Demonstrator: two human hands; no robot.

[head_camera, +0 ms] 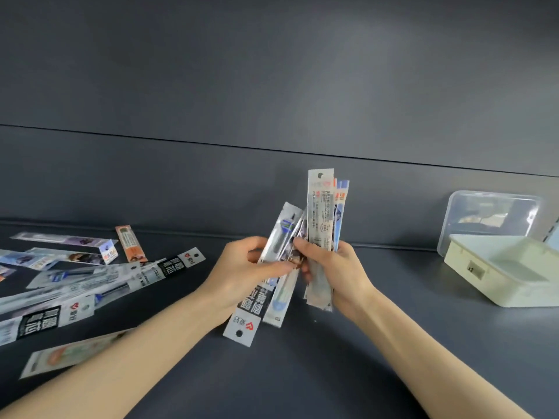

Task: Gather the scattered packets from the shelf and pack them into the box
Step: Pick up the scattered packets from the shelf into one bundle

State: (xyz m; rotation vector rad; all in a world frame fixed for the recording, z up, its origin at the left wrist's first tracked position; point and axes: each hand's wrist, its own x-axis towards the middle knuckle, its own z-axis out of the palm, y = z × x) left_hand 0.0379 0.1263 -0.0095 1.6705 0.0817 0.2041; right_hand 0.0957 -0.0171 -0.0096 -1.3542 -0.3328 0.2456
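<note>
Both hands hold a fan of long, narrow plastic packets (321,219) above the dark shelf. My right hand (338,273) grips the upright ones, whose tops point at the back wall. My left hand (242,273) pinches the tilted ones, among them a black-and-white packet (246,313) that hangs down toward me. Several more packets (75,279) lie scattered flat on the shelf at the left. The cream box (496,285) stands open at the right, its clear lid (490,216) leaning against the back wall.
The dark grey shelf surface (302,373) runs under my forearms. A grey back wall (272,86) rises behind it. One pale packet (69,352) lies close to my left forearm near the front edge.
</note>
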